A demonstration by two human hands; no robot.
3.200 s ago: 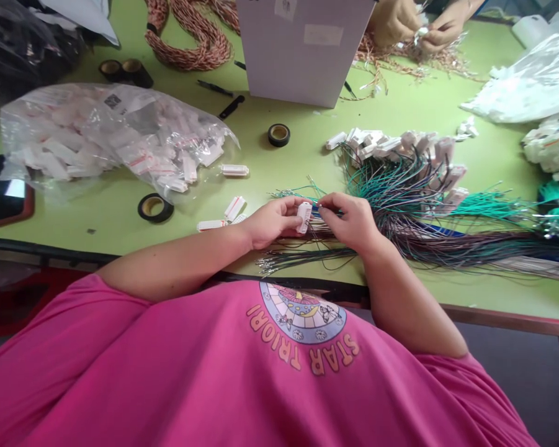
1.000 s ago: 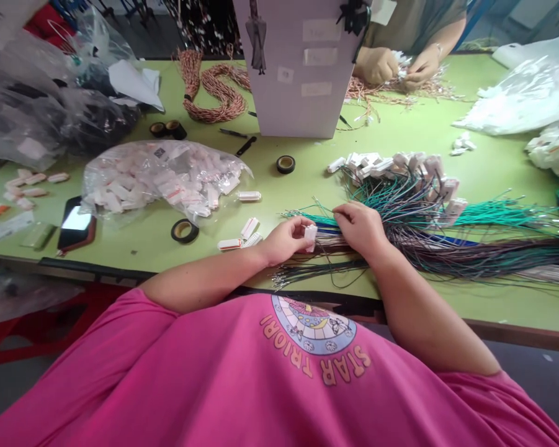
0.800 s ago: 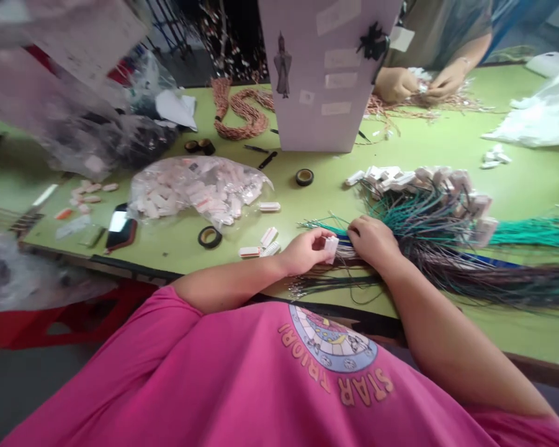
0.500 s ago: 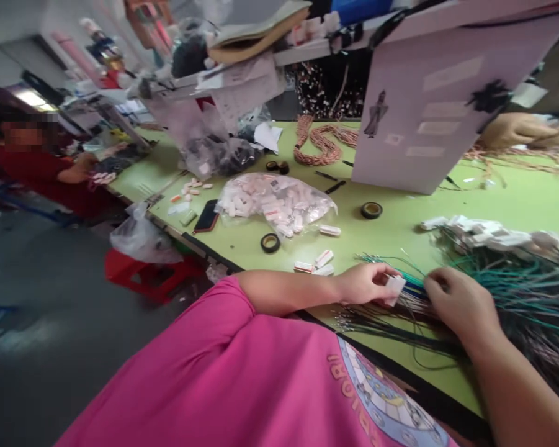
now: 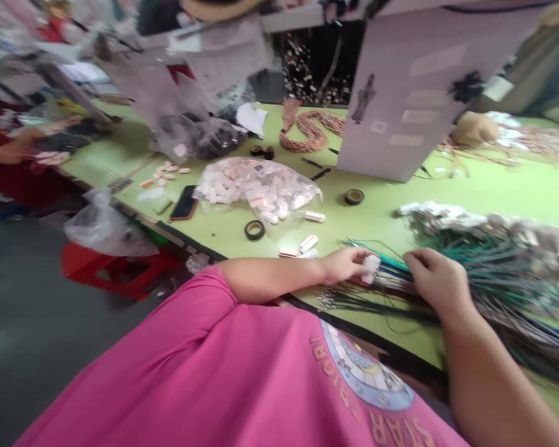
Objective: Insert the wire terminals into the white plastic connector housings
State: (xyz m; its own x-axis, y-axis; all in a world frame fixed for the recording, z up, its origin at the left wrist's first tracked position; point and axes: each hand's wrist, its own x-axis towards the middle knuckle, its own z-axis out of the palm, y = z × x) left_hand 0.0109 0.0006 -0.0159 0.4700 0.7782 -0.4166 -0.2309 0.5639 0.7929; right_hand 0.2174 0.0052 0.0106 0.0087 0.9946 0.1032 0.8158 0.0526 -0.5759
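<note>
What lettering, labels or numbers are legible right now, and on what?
"STAR", upside down and near the picture's bottom edge, on the pink T-shirt.
"TRIORI", as best I can read it; smeared, same shirt.
Too blurred to read: the pale labels on the upright panel, the dark patch on the clear bag, any marking on the white housing.

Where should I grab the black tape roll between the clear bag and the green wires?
Probably best from straight above, pinching the outer rim of the black tape roll on two opposite sides. It lies flat on the green table, so that round wall is what stands up to grip, and nothing touches it, which should leave your fingers room.
</note>
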